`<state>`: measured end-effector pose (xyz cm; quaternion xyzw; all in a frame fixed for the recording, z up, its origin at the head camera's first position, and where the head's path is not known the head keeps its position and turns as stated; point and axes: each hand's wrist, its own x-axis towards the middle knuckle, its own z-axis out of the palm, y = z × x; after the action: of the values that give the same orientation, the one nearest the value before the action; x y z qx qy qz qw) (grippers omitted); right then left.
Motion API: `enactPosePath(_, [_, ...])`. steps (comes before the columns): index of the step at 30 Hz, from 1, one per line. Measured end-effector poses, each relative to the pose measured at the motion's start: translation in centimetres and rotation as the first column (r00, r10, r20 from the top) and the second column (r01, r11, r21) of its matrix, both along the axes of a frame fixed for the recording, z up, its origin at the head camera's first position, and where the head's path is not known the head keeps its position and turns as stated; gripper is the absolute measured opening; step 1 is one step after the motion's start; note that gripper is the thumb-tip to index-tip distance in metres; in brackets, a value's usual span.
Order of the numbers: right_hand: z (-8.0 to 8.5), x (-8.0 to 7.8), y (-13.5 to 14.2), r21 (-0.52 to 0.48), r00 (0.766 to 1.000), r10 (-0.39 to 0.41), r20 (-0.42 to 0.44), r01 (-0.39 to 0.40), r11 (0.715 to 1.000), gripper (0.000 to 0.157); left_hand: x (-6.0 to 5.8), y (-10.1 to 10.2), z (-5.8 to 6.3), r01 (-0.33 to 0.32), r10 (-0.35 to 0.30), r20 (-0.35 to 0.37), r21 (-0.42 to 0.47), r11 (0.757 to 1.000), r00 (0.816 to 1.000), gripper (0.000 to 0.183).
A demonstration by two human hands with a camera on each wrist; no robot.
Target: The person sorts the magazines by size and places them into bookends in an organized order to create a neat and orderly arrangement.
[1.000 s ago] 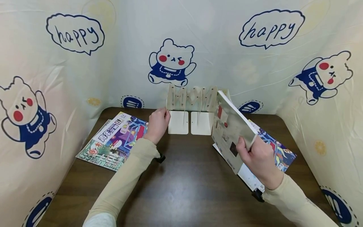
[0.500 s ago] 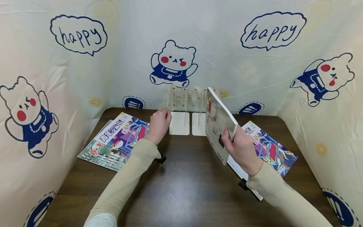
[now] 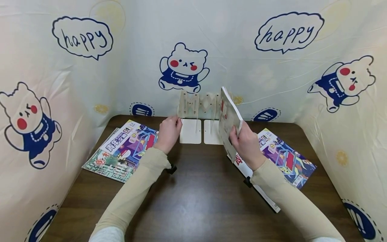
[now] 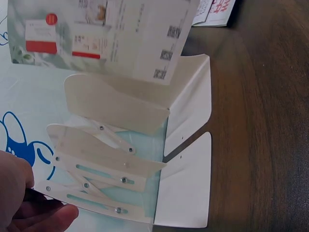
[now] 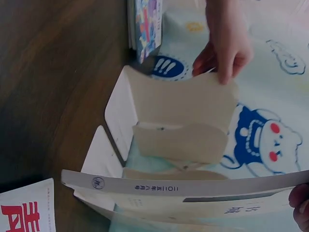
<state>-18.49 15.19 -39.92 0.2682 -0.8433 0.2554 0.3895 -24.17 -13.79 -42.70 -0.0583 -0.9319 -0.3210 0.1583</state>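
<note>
A cream extendable bookend (image 3: pixel 190 131) stands at the back of the table, its upright panels linked by riveted crossing slats (image 4: pixel 87 185). My left hand (image 3: pixel 169 132) pinches the edge of its left end panel between thumb and fingers. My right hand (image 3: pixel 248 148) grips a pale magazine (image 3: pixel 226 134) by its near edge and holds it upright. The magazine overlaps the bookend's right part in the head view. In the right wrist view its spine (image 5: pixel 145 185) crosses in front of the right panels, and the left wrist view shows its printed cover (image 4: pixel 125 43) above them.
Colourful magazines (image 3: pixel 127 148) lie stacked at the left of the dark wooden table (image 3: pixel 187 201). Another colourful magazine (image 3: pixel 287 158) lies at the right, beside a white one with red lettering (image 5: pixel 24 208). A patterned cloth (image 3: pixel 136 67) surrounds the table's back and sides.
My right hand has carried the magazine leftward and away from me, toward the bookend's right end, uncovering more of the magazines at the right. My left hand has stayed on the left panel.
</note>
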Motion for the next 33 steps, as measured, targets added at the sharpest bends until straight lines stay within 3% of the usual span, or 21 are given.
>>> enactPosePath(3, [-0.7, -1.3, -0.3, 0.014, 0.999, -0.023, -0.03, 0.023, 1.0, 0.031, 0.0, 0.0, 0.1, -0.004, 0.004, 0.01, 0.003, 1.0, 1.0, 0.026])
enactPosePath(13, [-3.8, -4.8, -1.1, 0.015, 0.99, -0.088, -0.107, 0.09, 0.996, 0.052, 0.0, 0.2, 0.2, -0.005, 0.005, 0.014, -0.005, 1.0, 1.0, 0.026])
enactPosePath(21, [-5.4, -5.9, -2.0, 0.004, 0.982, -0.103, -0.161, 0.105, 0.994, 0.062, 0.4, 0.1, 0.0, 0.009, -0.009, 0.02, 0.001, 1.0, 1.0, 0.027])
enactPosePath(33, [-6.2, -7.4, -2.6, -0.029, 0.979, -0.169, -0.116, 0.167, 0.986, 0.058, 0.2, 0.1, 0.2, 0.009, -0.01, 0.016, 0.024, 1.0, 1.0, 0.025])
